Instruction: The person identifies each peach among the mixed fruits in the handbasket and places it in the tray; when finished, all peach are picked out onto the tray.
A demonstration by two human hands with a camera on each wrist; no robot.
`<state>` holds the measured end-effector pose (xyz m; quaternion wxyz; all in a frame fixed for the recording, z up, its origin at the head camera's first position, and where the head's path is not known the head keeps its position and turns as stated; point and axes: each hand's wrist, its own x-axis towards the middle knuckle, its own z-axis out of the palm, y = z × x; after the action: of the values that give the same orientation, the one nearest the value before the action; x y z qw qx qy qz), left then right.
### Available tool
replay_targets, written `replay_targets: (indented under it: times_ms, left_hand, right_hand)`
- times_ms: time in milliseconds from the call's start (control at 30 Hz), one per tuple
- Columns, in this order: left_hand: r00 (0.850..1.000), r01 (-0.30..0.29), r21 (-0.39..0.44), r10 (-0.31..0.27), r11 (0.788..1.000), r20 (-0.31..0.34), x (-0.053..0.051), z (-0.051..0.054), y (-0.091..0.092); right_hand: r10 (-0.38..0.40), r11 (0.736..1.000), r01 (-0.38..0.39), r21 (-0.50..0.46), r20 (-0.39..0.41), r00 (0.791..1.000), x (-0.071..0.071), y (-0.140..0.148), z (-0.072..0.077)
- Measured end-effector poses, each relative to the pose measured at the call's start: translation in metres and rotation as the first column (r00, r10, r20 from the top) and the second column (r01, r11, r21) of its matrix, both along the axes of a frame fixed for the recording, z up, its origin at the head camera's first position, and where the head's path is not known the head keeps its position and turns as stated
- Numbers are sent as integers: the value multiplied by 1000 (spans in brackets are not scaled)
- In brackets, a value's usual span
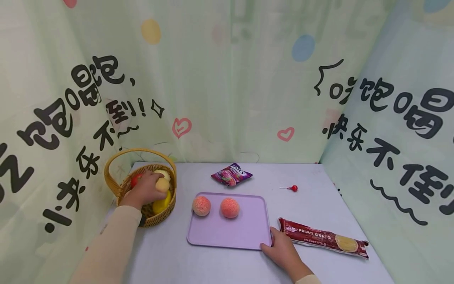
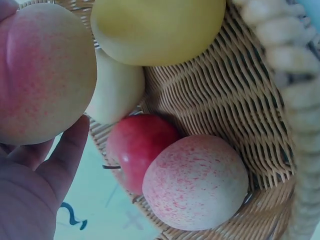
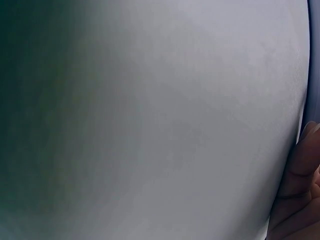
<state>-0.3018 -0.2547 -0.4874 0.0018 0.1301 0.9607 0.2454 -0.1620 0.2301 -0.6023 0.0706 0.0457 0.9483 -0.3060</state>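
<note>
Plainly, left hand [image 1: 144,190] snug round a peach [image 2: 47,75], right hand [image 1: 282,247] in a grip on the tray [image 1: 244,232].

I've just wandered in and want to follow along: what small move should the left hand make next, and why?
Probably lift the peach clear of the basket towards the tray: the left hand already holds it, two pinkish round fruits sit there with bare space beside them, and the right hand holds the tray's near right corner.
</note>
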Motion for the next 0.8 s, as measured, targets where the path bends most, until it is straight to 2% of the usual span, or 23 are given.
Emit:
replay_targets:
  times_ms: [367, 500, 800]
  left_hand:
    - [999, 18, 59, -16, 998, -36, 12, -1, 9]
    - [999, 6, 92, -2, 996, -44, 15, -2, 10]
    - [995, 22, 113, -11, 993, -97, 20, -4, 17]
  right_hand:
    - [4, 1000, -4, -11, 7, 1000, 0, -1, 0]
    - [4, 1000, -4, -12, 9, 1000, 0, -1, 0]
    - [3, 1000, -3, 11, 10, 1000, 0, 0, 2]
